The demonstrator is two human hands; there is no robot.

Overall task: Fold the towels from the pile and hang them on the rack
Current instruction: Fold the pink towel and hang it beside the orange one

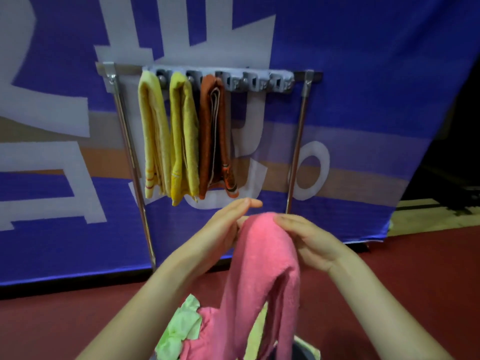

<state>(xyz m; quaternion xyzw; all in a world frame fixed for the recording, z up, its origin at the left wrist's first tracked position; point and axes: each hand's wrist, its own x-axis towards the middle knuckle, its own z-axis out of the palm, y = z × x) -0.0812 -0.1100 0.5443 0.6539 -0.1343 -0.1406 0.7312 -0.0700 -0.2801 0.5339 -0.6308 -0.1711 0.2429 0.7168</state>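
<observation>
Folding in hand: left hand (228, 224) and right hand (311, 242) press the draped pink towel (262, 258) between straight fingers (246, 204). Next: hang it on the rack's (259, 80) free right side.

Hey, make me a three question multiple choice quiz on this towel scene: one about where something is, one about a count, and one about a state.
1. Where does the orange towel hang on the rack relative to the yellow towels?
A. Left of them. B. Between them. C. Right of them.

2. How many towels hang on the rack?
A. Two. B. Three. C. Five.

3. How is the pink towel right now?
A. Draped between the left hand and right hand, hanging down. B. Spread flat on the floor. C. Hung on the rack.

Answers:
1 C: both yellow ones hang to its left.
2 B: two yellow and one orange hang there.
3 A: its top sits between the two hands and the rest trails down toward the pile.
</observation>
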